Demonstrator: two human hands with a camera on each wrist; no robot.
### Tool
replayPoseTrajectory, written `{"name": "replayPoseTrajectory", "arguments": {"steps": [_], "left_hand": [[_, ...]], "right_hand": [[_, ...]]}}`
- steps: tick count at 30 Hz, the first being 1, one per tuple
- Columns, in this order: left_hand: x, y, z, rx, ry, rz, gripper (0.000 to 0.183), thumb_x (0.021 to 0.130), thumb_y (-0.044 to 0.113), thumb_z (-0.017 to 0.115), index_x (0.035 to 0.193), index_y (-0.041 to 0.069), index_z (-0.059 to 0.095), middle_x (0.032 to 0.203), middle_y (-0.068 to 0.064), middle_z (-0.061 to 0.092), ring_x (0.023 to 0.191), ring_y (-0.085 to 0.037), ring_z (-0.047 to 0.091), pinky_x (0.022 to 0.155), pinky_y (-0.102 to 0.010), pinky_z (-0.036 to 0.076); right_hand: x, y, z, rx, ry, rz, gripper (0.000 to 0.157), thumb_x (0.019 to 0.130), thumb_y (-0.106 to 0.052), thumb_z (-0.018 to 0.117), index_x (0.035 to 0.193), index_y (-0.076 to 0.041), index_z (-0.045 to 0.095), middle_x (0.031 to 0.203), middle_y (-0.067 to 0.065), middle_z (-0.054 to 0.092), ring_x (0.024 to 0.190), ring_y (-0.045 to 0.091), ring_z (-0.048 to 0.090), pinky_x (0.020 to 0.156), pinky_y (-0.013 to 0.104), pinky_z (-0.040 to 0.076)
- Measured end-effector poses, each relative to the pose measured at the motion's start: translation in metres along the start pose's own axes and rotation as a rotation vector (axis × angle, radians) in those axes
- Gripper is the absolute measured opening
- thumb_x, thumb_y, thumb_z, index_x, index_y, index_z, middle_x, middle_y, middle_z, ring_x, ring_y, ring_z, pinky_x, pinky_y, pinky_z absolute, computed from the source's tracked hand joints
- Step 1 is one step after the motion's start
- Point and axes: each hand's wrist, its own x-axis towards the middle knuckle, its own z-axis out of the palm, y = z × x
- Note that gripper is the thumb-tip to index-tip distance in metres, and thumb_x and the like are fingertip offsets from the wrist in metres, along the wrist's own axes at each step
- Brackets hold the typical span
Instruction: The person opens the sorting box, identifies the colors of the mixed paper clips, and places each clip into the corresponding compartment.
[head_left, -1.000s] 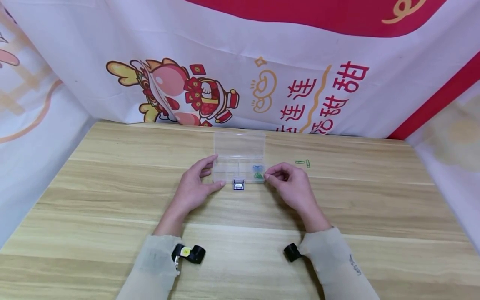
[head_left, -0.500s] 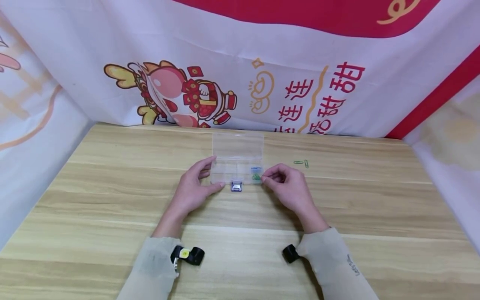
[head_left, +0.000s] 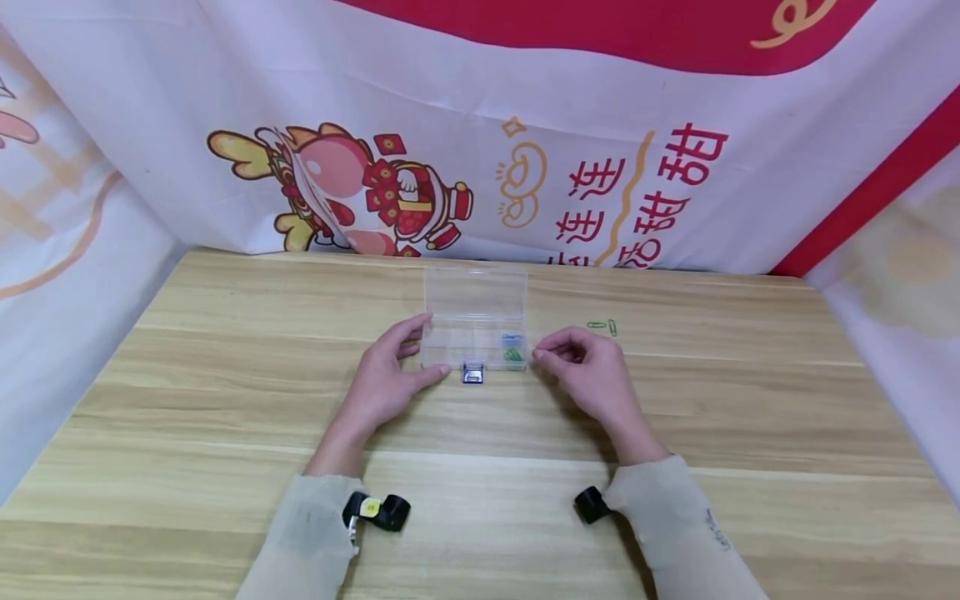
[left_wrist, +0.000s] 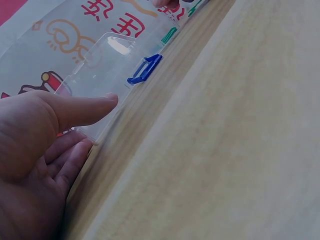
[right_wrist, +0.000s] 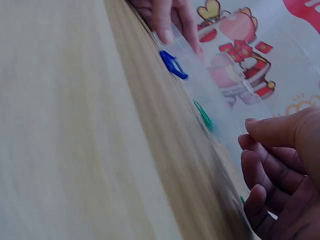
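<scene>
A clear plastic compartment box (head_left: 452, 335) lies on the table with its lid (head_left: 476, 292) raised at the back and a blue latch (head_left: 472, 373) at its front. My left hand (head_left: 384, 375) holds the box by its left end, thumb at the front edge and fingers behind. Green paper clips (head_left: 513, 355) lie in the front right compartment, blue paper clips (head_left: 512, 338) in the one behind. Just off the right end is my right hand (head_left: 591, 371). Its thumb and index fingertips are close together and its fingers loosely curled, with nothing visible between them in the right wrist view.
Two loose green paper clips, one lying crosswise (head_left: 597, 325) and one lengthwise (head_left: 612, 327), are on the wooden table (head_left: 480, 517) beyond my right hand. A printed cloth (head_left: 480, 192) hangs along the table's back edge.
My right hand has drawn back slightly to the right, away from the box's right end. The left hand keeps its hold, and the two loose green paper clips lie as before.
</scene>
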Motion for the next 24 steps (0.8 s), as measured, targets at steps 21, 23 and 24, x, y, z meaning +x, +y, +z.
{"name": "replayPoseTrajectory", "arguments": {"steps": [21,23,24], "left_hand": [[0.000,-0.001,0.001,0.005,0.007,-0.015,0.081,0.092,0.016,0.087,0.162,0.026,0.049,0.157,-0.010,0.056,0.145,-0.035,0.056,0.126,-0.050,0.046],[0.000,0.000,0.001,0.006,0.007,-0.013,0.081,0.091,0.016,0.087,0.162,0.026,0.049,0.157,-0.011,0.057,0.145,-0.036,0.056,0.126,-0.050,0.046],[0.000,0.000,0.001,0.007,0.007,-0.013,0.081,0.091,0.015,0.087,0.162,0.025,0.049,0.157,-0.011,0.057,0.145,-0.036,0.056,0.126,-0.050,0.047]], "right_hand": [[0.002,0.047,-0.074,-0.018,0.166,0.172,0.028,0.100,-0.034,0.078,0.118,-0.012,0.078,0.111,0.001,0.072,0.091,0.012,0.063,0.072,0.020,0.059],[0.002,0.046,-0.073,-0.024,0.163,0.167,0.027,0.100,-0.033,0.079,0.117,-0.012,0.079,0.112,0.003,0.073,0.092,0.012,0.063,0.072,0.019,0.059],[0.001,0.046,-0.072,-0.031,0.159,0.164,0.027,0.100,-0.032,0.079,0.117,-0.012,0.079,0.113,0.004,0.072,0.093,0.013,0.062,0.072,0.018,0.059]]}}
